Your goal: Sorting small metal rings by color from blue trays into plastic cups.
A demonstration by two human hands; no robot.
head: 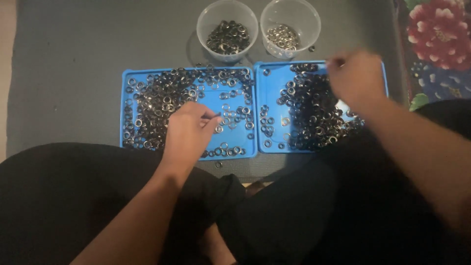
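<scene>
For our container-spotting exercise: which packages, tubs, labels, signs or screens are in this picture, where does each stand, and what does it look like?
No labels, signs or screens show; only containers.
Left tub: clear round plastic, above the left tray, holding dark rings.
Right tub: clear round plastic, beside it, holding silvery rings.
Left tray: blue, shallow, rectangular, on the grey mat.
Right tray: blue, alongside the left one.

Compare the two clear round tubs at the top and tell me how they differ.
The left tub holds a heap of mostly dark rings, while the right tub holds paler, silvery rings. The left tub's heap looks larger, while the right tub's is smaller and leaves more bare bottom showing. The left tub stands above the left blue tray, the right tub above the right blue tray. Both are clear, round, open-topped and upright on the grey mat.
</scene>
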